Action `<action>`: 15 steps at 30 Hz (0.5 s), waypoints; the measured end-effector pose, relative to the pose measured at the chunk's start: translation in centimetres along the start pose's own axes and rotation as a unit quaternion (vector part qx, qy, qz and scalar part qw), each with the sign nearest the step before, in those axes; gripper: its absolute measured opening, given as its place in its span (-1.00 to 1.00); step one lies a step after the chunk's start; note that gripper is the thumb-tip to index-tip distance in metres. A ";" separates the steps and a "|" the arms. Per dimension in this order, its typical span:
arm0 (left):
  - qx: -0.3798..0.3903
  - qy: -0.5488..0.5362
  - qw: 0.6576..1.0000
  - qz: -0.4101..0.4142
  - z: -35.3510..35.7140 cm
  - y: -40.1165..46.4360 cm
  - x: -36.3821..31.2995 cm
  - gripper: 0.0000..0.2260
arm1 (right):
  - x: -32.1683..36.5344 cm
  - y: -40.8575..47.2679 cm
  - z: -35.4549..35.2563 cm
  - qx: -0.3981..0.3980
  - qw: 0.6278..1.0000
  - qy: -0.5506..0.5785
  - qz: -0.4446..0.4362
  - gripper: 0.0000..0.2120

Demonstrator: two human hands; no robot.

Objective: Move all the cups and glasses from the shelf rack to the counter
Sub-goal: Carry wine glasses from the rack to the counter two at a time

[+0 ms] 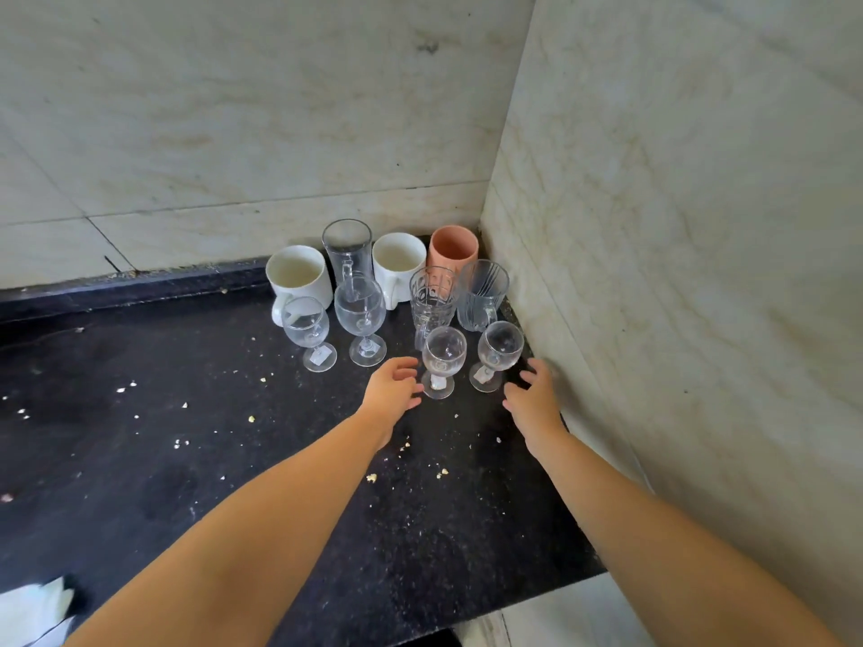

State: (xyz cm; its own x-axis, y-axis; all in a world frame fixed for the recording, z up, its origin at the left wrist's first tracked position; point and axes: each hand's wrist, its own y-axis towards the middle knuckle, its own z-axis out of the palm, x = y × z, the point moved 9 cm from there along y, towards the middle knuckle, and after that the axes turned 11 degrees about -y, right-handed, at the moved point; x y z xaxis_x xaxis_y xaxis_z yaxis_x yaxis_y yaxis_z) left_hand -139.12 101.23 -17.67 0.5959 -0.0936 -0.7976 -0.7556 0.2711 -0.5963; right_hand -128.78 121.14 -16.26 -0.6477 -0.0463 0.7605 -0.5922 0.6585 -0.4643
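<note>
Several cups and glasses stand upright in the corner of the black counter [187,436]. At the back are two white mugs [296,277] [398,263], a tall clear glass [348,247] and a pink cup [453,249]. In front stand two patterned glass mugs [432,296] [483,294] and several small stemmed glasses [443,359] [497,354] [359,315] [308,331]. My left hand [392,385] hovers with relaxed fingers just left of the nearest stemmed glass, holding nothing. My right hand [534,399] is spread loosely beside the rightmost stemmed glass, also holding nothing.
Marble walls [654,226] close the corner behind and to the right of the glasses. Pale crumbs [371,478] dot the counter. The counter's front edge [537,600] runs along the lower right. Something white [32,604] lies at the lower left. No shelf rack is in view.
</note>
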 end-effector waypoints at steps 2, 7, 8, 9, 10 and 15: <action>-0.009 0.040 0.999 0.035 -0.9 -1.4 -2.0 -0.68 | 1.6 -1.5 -1.5 -0.019 0.999 -0.043 -0.022 -0.42; -0.046 0.252 0.948 0.186 -2.1 -5.0 -7.9 -0.69 | 8.8 -6.0 -3.8 -0.114 0.941 -0.257 -0.190 -0.50; -0.051 0.304 0.925 0.220 -2.0 -5.9 -8.9 -0.69 | 10.3 -7.2 -3.3 -0.121 0.907 -0.323 -0.242 -0.51; -0.056 0.354 0.898 0.253 -1.9 -6.8 -9.8 -0.69 | 11.6 -8.5 -2.4 -0.122 0.866 -0.391 -0.288 -0.51; -0.062 0.399 0.869 0.285 -2.0 -8.1 -10.6 -0.68 | 12.6 -9.8 -1.2 -0.120 0.820 -0.449 -0.334 -0.51; -0.099 0.493 0.797 0.335 -4.7 -13.3 -12.1 -0.62 | 14.9 -14.2 4.7 -0.059 0.693 -0.571 -0.436 -0.50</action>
State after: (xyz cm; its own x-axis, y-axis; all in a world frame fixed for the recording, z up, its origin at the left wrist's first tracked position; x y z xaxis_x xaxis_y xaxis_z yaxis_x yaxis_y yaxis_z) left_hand -137.56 94.22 -0.57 -0.3883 -0.7251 -0.5687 -0.9008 0.4288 0.0683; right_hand -132.23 107.54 -0.49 -0.0648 -0.9853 -0.1581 -0.9975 0.0598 0.0364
